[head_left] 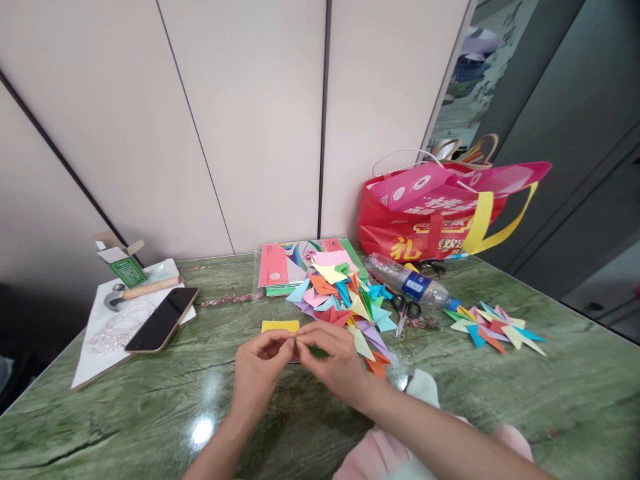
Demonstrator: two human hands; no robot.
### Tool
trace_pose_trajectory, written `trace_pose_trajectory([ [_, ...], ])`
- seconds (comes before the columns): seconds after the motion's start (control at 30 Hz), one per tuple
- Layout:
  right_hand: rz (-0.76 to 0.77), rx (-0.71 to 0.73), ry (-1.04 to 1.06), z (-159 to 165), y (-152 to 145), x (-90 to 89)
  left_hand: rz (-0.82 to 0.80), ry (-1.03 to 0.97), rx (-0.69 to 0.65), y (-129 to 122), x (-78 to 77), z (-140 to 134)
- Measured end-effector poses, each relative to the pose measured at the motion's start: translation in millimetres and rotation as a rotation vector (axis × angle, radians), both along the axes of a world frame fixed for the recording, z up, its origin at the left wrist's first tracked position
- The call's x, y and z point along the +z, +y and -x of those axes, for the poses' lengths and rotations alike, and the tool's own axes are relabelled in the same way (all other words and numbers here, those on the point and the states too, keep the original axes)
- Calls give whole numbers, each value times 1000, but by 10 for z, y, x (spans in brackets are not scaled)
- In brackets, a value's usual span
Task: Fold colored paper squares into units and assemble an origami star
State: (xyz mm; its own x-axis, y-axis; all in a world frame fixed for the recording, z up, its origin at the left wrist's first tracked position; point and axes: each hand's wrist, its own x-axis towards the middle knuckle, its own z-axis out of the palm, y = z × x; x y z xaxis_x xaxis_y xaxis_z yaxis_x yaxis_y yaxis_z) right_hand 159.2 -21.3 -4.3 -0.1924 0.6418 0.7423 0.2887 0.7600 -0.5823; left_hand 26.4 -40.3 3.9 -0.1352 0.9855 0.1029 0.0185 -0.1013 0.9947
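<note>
Pale pink and whitish cloth (373,457) lies at the near edge, partly under the right forearm. Beyond it, the left hand (257,370) and right hand (337,357) meet, fingers curled and the thumbs and forefingers pinched together on a small piece of green paper (318,351). The hands hide most of that paper, so its shape cannot be told.

Just behind them lies a yellow sheet (280,326). Past the right hand spreads a heap of folded paper pieces (350,300) in many colours, with a smaller cluster (500,328) well apart to the right. Between the two are scissors (401,313) and a clear bottle (415,283) on its side. At left, a white board (93,343) carries a phone (163,320), a coiled clear strand (120,327), a hammer (145,288) and a green box (127,270) with its flaps up. The heap partly covers flat paper packs (277,263); a red bag (430,223) stands behind the bottle.

The green marbled bench (165,413) meets pale wall panels (250,120), with dark cabinets (575,133) at far right.
</note>
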Motion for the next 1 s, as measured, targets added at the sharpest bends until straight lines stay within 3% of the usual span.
trace_pose_trajectory([
  [0.23, 240, 109, -25, -35, 60, -13, 56, -5, -137, 30, 27, 52],
  [0.73, 412, 177, 37, -78, 82, -71, 92, 40, -219, 56, 66, 96],
  [1.0, 275, 179, -53, -98, 64, -6, 61, 75, -188, 54, 58, 105],
])
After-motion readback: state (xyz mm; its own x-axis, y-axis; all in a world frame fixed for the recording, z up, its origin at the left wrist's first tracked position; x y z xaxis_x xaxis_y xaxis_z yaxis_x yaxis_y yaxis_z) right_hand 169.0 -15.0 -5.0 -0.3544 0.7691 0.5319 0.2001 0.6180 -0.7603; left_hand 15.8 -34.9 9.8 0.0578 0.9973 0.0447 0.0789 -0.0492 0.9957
